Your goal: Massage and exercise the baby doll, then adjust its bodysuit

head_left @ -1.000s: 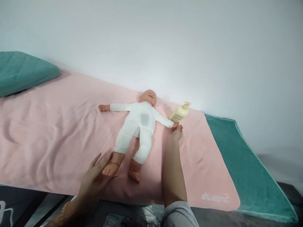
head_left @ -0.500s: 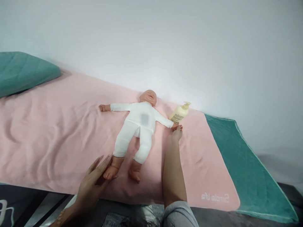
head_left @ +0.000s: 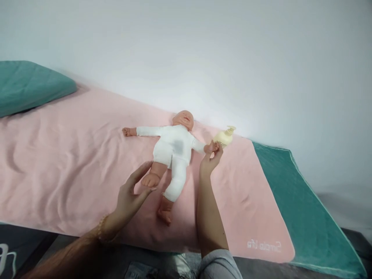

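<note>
A baby doll (head_left: pixel 178 145) in a white cloth suit lies on its back on a pink blanket (head_left: pixel 87 162). My left hand (head_left: pixel 132 193) is curved around the doll's foot (head_left: pixel 151 179) at the left, fingers by the ankle and thumb under the sole. That leg is bent up, while the other leg (head_left: pixel 174 182) lies straight. Between thumb and fingers, my right hand (head_left: pixel 211 159) pinches the doll's hand (head_left: pixel 213 146). Just behind it stands a pale yellow pump bottle (head_left: pixel 225 136), its lower part partly hidden.
A green folded pad or pillow (head_left: pixel 35 85) rests at the far left. Green quilted cloth (head_left: pixel 302 193) shows beyond the blanket at the right. A pale wall (head_left: pixel 186 50) rises behind the bed. Dark fabric with white marks (head_left: pixel 17 248) lies at the lower left.
My left hand has moved up and right, and the doll's leg has bent up with it. My right hand has raised the doll's hand slightly toward its body.
</note>
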{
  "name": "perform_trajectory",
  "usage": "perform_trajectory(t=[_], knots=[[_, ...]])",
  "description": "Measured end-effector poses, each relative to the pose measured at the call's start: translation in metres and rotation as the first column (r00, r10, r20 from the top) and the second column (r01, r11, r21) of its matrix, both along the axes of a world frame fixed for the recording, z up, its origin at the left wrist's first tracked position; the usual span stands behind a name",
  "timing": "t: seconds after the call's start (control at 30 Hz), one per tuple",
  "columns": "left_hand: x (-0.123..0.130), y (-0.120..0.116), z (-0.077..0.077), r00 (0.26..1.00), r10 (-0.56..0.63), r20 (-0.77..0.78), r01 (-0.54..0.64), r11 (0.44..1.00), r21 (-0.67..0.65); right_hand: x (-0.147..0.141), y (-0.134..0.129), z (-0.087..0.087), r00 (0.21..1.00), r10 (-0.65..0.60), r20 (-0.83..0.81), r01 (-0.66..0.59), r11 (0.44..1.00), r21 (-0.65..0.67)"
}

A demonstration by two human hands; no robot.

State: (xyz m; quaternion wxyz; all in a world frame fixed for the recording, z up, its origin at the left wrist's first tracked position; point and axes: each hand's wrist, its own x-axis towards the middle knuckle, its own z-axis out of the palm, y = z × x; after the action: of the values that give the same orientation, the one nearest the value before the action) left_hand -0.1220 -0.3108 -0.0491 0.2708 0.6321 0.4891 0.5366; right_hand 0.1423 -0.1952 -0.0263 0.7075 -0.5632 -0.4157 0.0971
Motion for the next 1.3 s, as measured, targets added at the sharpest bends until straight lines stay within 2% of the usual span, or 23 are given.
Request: perform_trajectory(t=[0.07, 0.1, 0.17, 0.23, 0.3, 0.37, 0.53, 0.63, 0.7, 0.8, 0.9, 1.0, 1.1, 1.17, 1.3], knots=[[0.009, 0.014, 0.012, 0.997, 0.000, 0.078, 0.001, 1.000, -0.014, -0.010, -0.001, -0.001, 0.971, 0.041, 0.236, -0.057, 0.997, 0.059], [0.012, 0.020, 0.017, 0.994, -0.005, 0.105, 0.007, 1.000, -0.022, -0.014, -0.002, -0.001, 0.925, 0.073, 0.373, -0.110, 0.991, 0.078], [0.018, 0.030, 0.026, 0.992, -0.027, 0.121, 0.031, 0.999, -0.030, -0.021, -0.002, -0.004, 0.792, 0.161, 0.588, -0.243, 0.968, 0.062], [0.021, 0.038, 0.031, 0.990, -0.052, 0.131, 0.056, 0.998, -0.023, -0.025, -0.002, -0.006, 0.673, 0.238, 0.700, -0.346, 0.938, 0.014], [0.023, 0.045, 0.033, 0.985, -0.070, 0.160, 0.073, 0.997, -0.013, -0.028, -0.001, -0.008, 0.599, 0.295, 0.744, -0.396, 0.917, -0.045], [0.024, 0.052, 0.034, 0.978, -0.085, 0.191, 0.089, 0.996, -0.010, -0.028, 0.001, -0.009, 0.567, 0.333, 0.754, -0.406, 0.909, -0.097], [0.023, 0.065, 0.035, 0.973, -0.108, 0.204, 0.111, 0.994, 0.001, -0.027, 0.002, -0.008, 0.535, 0.372, 0.758, -0.428, 0.893, -0.137], [0.021, 0.066, 0.036, 0.971, -0.110, 0.213, 0.109, 0.994, 0.014, -0.026, 0.002, -0.009, 0.554, 0.384, 0.738, -0.436, 0.890, -0.136], [0.019, 0.065, 0.035, 0.970, -0.109, 0.218, 0.104, 0.994, 0.032, -0.025, 0.001, -0.009, 0.604, 0.384, 0.699, -0.416, 0.899, -0.135], [0.013, 0.059, 0.036, 0.975, -0.125, 0.182, 0.114, 0.991, 0.074, -0.025, -0.002, -0.007, 0.748, 0.328, 0.576, -0.351, 0.933, -0.076], [0.004, 0.051, 0.033, 0.972, -0.209, 0.107, 0.191, 0.970, 0.151, -0.025, -0.004, -0.002, 0.911, 0.218, 0.349, -0.238, 0.971, 0.014], [-0.009, 0.042, 0.026, 0.963, -0.269, 0.013, 0.260, 0.942, 0.211, -0.022, -0.002, 0.003, 0.989, 0.123, 0.082, -0.130, 0.989, 0.075], [-0.024, 0.028, 0.016, 0.958, -0.271, -0.096, 0.285, 0.935, 0.210, -0.008, 0.005, -0.001, 0.990, 0.027, -0.138, -0.015, 0.996, 0.090], [-0.035, 0.016, 0.009, 0.954, -0.257, -0.156, 0.282, 0.943, 0.174, 0.007, 0.012, -0.010, 0.960, -0.044, -0.277, 0.065, 0.996, 0.067], [-0.049, -0.010, -0.003, 0.937, -0.233, -0.259, 0.268, 0.957, 0.111, 0.040, 0.023, -0.033, 0.814, -0.119, -0.569, 0.106, 0.993, -0.056]])
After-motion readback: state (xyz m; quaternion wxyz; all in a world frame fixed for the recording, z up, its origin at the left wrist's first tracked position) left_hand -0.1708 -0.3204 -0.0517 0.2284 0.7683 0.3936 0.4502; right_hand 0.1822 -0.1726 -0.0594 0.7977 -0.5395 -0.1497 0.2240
